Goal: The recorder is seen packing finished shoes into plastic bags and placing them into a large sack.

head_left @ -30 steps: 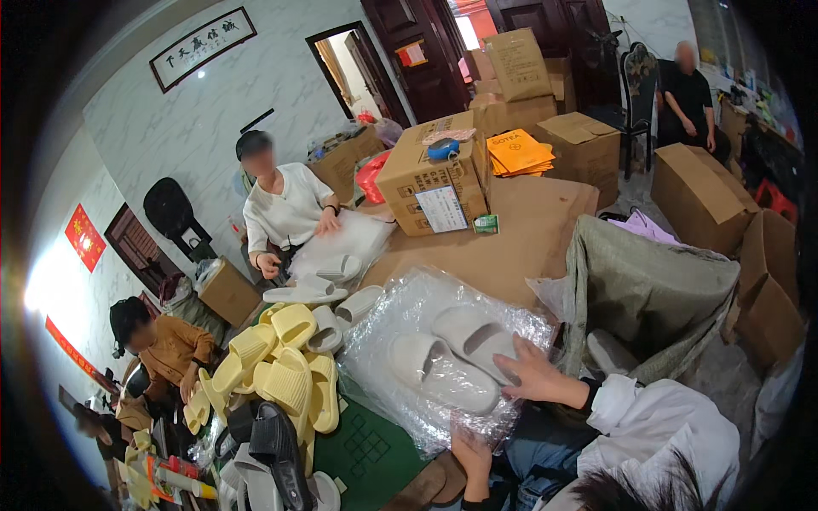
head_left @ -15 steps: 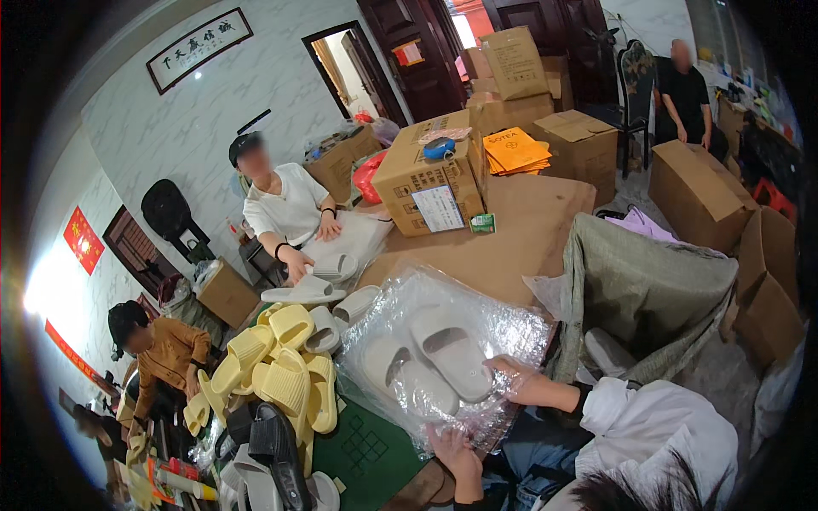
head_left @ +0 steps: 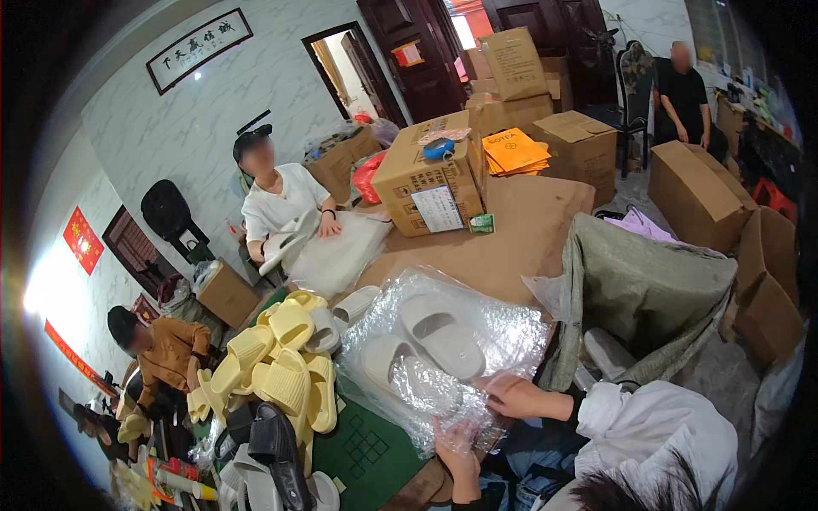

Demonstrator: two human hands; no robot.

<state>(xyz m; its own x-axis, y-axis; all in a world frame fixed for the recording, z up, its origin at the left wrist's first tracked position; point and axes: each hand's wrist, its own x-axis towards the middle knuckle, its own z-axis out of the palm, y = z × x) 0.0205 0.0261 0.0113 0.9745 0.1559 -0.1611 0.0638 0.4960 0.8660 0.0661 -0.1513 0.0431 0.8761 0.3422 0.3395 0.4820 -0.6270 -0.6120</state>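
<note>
A pair of light grey slides lies side by side on a clear plastic bag's stack; the farther slide [head_left: 443, 336] and the nearer slide [head_left: 400, 375] show through the shiny film. Around them the clear plastic bag [head_left: 511, 319] spreads flat over the table's near part. My left hand [head_left: 457, 447] pinches the bag's near edge, its fingertips partly under film. Close by on the right, my right hand [head_left: 515, 398] grips the bag's edge just below the farther slide's heel.
Yellow slides [head_left: 285, 375], black slides [head_left: 277, 451] and grey ones are heaped at left on a green mat [head_left: 375, 451]. A carton [head_left: 434, 183] stands at the back. An open woven sack [head_left: 648, 272] is at right. Across the table, a person in white [head_left: 285, 200] holds a slide.
My right hand has shifted left and down along the bag's edge, closer to my left hand. The farther slide sits slightly farther away. The person in white has lifted grey slides off the table.
</note>
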